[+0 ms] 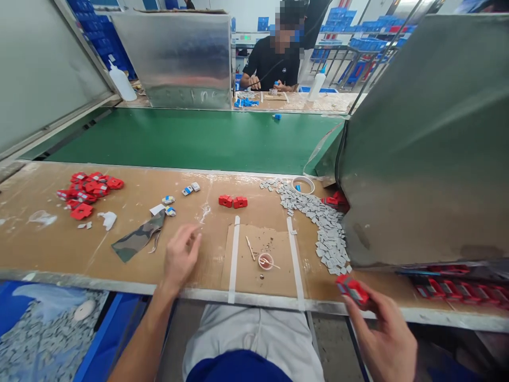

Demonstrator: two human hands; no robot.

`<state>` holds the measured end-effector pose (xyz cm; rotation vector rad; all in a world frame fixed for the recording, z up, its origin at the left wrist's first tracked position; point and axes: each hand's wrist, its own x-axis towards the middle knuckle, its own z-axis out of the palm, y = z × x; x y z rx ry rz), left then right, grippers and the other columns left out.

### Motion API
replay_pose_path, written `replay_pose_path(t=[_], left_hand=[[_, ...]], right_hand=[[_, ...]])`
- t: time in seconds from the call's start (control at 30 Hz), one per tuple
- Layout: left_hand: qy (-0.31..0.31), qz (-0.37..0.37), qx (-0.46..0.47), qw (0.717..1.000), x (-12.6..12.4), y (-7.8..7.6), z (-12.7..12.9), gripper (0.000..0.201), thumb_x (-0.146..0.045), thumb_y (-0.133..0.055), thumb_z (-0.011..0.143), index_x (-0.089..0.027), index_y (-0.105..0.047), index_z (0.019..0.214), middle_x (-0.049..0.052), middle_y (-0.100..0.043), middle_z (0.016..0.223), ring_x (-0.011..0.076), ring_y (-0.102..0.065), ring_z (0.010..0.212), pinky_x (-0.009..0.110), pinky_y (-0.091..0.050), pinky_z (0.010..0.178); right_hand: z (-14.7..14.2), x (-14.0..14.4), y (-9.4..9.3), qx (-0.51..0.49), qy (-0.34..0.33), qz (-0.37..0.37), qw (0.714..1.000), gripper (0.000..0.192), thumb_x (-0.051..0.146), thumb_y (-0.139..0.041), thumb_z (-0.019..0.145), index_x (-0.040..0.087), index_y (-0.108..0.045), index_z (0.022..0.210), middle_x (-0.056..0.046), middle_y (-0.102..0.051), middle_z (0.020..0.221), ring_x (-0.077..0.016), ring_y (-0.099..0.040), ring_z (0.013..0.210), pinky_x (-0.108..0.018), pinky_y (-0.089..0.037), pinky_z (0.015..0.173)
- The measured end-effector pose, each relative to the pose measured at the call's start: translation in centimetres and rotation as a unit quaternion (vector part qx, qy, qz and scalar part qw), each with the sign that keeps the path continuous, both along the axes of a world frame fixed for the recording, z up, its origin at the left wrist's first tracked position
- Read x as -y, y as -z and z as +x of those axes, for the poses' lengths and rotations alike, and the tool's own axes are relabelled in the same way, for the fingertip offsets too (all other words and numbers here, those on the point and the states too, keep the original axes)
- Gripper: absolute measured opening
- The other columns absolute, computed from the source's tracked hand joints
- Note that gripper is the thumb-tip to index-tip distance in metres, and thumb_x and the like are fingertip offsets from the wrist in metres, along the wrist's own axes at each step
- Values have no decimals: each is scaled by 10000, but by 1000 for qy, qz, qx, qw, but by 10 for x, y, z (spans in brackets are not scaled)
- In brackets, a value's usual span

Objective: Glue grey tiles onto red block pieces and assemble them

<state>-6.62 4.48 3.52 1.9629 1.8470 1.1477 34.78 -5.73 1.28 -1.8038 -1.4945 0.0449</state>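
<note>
Lower right: your right hand (pixel 387 339) grasps a small red plastic block (pixel 353 289). Centre: your left hand (pixel 181 257) hovers unclenched, holding nothing, above the brown cardboard-covered bench (pixel 59 249).

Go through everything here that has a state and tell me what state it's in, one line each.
Right hand: fingers closed on a red part.
Left hand: open, empty, over the bench.
Two red parts: side by side on the bench.
Red pile: loose heap, far left.
Grey pieces: spread in a loose band.
Small cup: upright, stick in it.
Tape roll: lying flat.
</note>
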Motion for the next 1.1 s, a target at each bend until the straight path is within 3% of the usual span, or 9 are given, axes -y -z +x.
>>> replay_pose_path(t=[0.07,0.17,0.27,0.37,0.47,0.57,0.63,0.8,1.1], left_hand=[[123,-39,73,989,27,-10,27,266,-320,-567,1001,-194,-734,1166,74,-766,966,191,-715,810,314,-598,810],[297,-137,187,926,60,-18,60,482,-476,-666,960,-235,-660,1377,96,-800,1087,218,-760,903,311,-615,852],[321,-202,237,894,76,-12,76,562,-546,-722,901,-261,-667,1382,109,-786,1245,265,-759,1085,335,-600,956],[267,-227,269,897,76,3,78,492,-503,-759,881,-246,-719,1298,101,-805,1181,267,-763,1058,347,-588,977],[234,-254,292,892,72,19,78,467,-439,-786,853,-219,-733,1261,102,-812,1116,255,-765,980,333,-602,908],[236,-275,290,885,67,31,80,455,-412,-794,839,-211,-743,1243,101,-813,1105,245,-761,940,318,-605,854],[242,-269,278,890,65,35,82,449,-414,-807,829,-213,-754,1228,104,-809,1133,251,-756,968,334,-597,888],[257,-238,261,900,57,31,81,430,-428,-807,846,-196,-750,1203,118,-793,1095,250,-745,972,342,-598,876],[306,-191,241,901,47,25,79,380,-360,-809,865,-203,-715,1198,113,-767,1147,246,-732,1049,346,-576,929]], right_hand=[[-36,-1,-21,-38,-133,13,990,309,501,-665,939,258,-696,1127,-103,-752,1002,-272,-729,835,-378,-599,696],[-88,-6,-43,-98,-296,15,950,244,379,-674,970,292,-666,1198,-80,-744,1009,-232,-749,839,-323,-625,681],[-124,-12,-48,-155,-380,3,912,248,270,-662,989,283,-628,1234,-71,-740,1032,-198,-751,865,-284,-635,735],[-130,-16,-40,-172,-384,-9,907,291,232,-636,994,272,-600,1280,-91,-716,1114,-203,-740,936,-301,-634,791],[-115,-24,-24,-163,-306,-6,938,278,228,-652,973,267,-608,1244,-45,-677,963,-175,-683,755,-291,-606,691],[-99,-38,-9,-142,-233,-14,962,262,234,-637,980,238,-624,1241,-16,-649,855,-152,-609,643,-271,-564,617],[-95,-47,-3,-136,-252,-37,958,238,245,-604,1003,221,-653,1235,-28,-666,852,-154,-619,653,-270,-561,620],[-102,-63,-7,-140,-294,-20,945,189,161,-551,1026,227,-724,1056,-50,-698,904,-154,-675,761,-251,-566,664],[-113,-75,-8,-165,-339,-6,926,138,143,-603,1007,234,-687,1066,-53,-730,943,-162,-713,829,-256,-584,717]])
